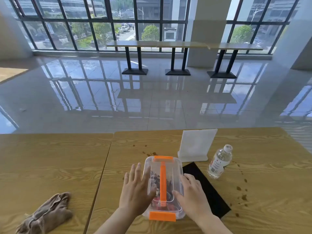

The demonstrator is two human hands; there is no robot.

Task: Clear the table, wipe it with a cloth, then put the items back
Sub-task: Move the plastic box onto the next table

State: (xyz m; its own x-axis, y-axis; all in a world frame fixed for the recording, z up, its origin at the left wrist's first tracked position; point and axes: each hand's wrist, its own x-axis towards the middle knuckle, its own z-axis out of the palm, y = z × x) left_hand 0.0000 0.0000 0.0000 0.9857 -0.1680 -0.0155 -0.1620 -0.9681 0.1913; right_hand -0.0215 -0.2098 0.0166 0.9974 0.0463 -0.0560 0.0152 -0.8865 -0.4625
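A clear plastic box point(163, 186) with an orange handle and clips sits near the front edge of the wooden worktop point(263, 166). Both hands flank it, fingers spread: the left hand point(136, 191) lies flat against its left side, the right hand point(190, 196) against its right, neither closed around it. A black mat point(211, 191) lies partly under the box; beside it stand a water bottle point(219, 162) and a white napkin holder point(196, 146). Brown spills point(243, 196) dot the wood. A crumpled brown cloth point(45, 215) rests on the adjoining worktop. The box's contents are indistinct.

Single head-worn view, forward and down, close over the table point(253, 166), windows point(101, 22) far beyond.
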